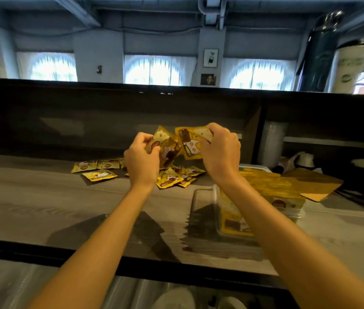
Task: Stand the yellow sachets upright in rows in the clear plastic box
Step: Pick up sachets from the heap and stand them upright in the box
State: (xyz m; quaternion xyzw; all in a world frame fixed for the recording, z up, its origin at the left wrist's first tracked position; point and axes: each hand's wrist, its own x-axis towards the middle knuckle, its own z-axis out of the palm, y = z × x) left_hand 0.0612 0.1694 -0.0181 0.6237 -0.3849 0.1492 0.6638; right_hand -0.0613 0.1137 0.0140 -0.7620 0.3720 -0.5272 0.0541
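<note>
Yellow sachets [266, 185] upright in clear plastic box [201, 198], loose sachets [172, 178] just beside

Hands: two, left hand [139, 157] and right hand [220, 150].
Held sachets: two plain, left-hand sachet [165, 148] and right-hand sachet [191, 143]; maybe another behind right fingers, cannot tell.
Loose sachets [99, 175]: three flat, out left of left fingers.
Heap [170, 179] below fingers: five or six showing, overlap hides rest.
Clear plastic box [201, 197]: one, below right fingers.
Standing sachets [266, 184] inside: packed too tight to count.
Cardboard sheet [315, 184]: one, right of right fingers.
Arched windows [154, 70] beyond fingers: three whole, fourth cut off.
Framed pictures [210, 58]: two.
</note>
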